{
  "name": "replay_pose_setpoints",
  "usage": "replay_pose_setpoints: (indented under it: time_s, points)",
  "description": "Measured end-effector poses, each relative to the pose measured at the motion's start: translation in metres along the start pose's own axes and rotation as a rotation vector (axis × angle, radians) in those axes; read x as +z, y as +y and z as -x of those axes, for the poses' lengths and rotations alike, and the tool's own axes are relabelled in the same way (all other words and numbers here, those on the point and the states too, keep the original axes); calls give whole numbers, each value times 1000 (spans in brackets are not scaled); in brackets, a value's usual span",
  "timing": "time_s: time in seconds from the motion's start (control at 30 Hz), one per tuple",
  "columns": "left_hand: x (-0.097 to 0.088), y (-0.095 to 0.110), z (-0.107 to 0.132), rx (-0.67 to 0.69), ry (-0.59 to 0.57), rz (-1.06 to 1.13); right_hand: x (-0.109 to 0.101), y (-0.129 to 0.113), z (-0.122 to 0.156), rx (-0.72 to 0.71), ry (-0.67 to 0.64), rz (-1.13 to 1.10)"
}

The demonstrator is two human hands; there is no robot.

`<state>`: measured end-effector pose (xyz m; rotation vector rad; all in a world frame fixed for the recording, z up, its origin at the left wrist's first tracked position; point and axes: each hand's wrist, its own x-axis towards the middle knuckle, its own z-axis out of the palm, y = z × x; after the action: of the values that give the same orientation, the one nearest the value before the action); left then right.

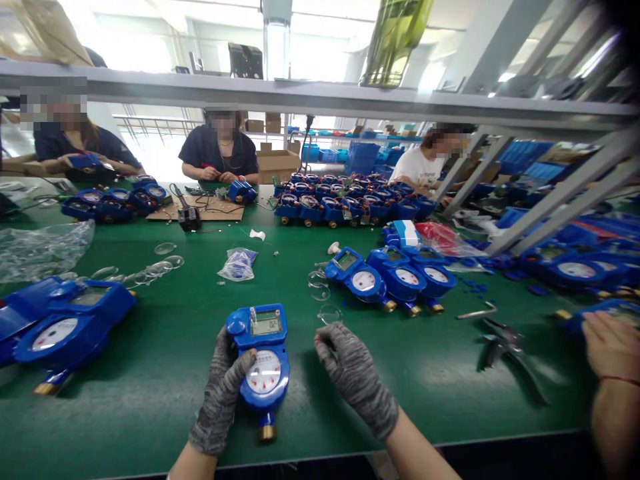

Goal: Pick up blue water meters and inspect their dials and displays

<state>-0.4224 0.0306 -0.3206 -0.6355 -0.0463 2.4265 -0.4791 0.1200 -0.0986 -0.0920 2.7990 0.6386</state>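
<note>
A blue water meter (262,353) with a small display and a white dial lies on the green table (165,360) right in front of me. My left hand (223,390), in a grey knit glove, grips its left side with the thumb over the dial's edge. To the right of the meter, my gloved right hand (350,373) hovers with its fingers curled in a pinch; what they hold is too small to make out. A clear round lens (330,313) lies just beyond that hand.
Three blue meters (395,277) lie in a row to the right, more meters (60,327) at the left. Pliers (505,347) lie at right, near another person's hand (613,347). Clear lenses (150,267) and plastic bags (239,263) are scattered mid-table. Three people work across the table.
</note>
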Motion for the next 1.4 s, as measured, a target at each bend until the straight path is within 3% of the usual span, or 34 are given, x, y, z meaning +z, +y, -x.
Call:
replay_pose_setpoints:
  time_s: [0.1, 0.17, 0.43, 0.73, 0.87, 1.03, 1.1, 1.17, 1.23, 1.3, 1.4]
  points:
    - [2, 2, 2, 15, -13, 15, 11, -42, -7, -161, 16, -58]
    - [4, 4, 2, 15, -23, 22, 18, -53, -10, -195, 11, -24]
    - [7, 9, 3, 4, -29, 42, 16, -53, -17, -312, -72, 151]
    - [4, 7, 2, -21, -20, 44, 1, -64, -22, -425, -109, 159]
    - [1, 4, 2, -53, 27, -2, -5, -60, -11, -371, -167, 166]
    - [3, 7, 1, -102, 61, 1, -6, -62, -1, -346, -122, 306]
    - [5, 8, 2, -97, 63, -19, -7, -61, -4, -300, -216, 268]
    - [9, 9, 3, -96, 66, -9, -9, -48, -12, -197, -327, 54]
    - [13, 12, 6, -114, 70, 11, -9, -19, -20, -44, -293, -93]
    - [17, 16, 8, -115, 65, 22, -9, 24, -26, 155, -92, 87]
    - [19, 19, 8, -110, 44, 5, -6, 91, -34, 341, 36, 294]
